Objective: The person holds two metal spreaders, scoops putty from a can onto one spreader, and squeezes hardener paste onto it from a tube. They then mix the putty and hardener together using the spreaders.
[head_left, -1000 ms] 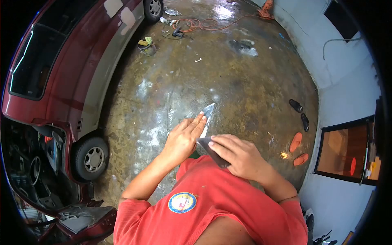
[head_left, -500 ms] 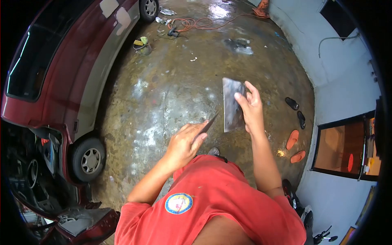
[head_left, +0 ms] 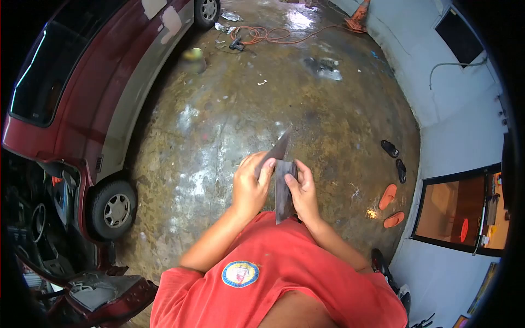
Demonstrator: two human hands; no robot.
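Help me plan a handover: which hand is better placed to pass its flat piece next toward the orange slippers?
Probably the right hand: it holds its flat piece nearer the orange slippers. The left hand, with its own pointed piece, is farther from them.

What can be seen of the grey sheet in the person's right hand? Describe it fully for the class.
The grey sheet is thin and dark, with paler, cloudy smears on its face; its material is uncertain. Tilted steeply, it looks narrow, its lower end tapering to a point in front of the red shirt. The right hand grips it, thumb on the face. Its upper end lies close to the left hand; whether they touch is unclear.
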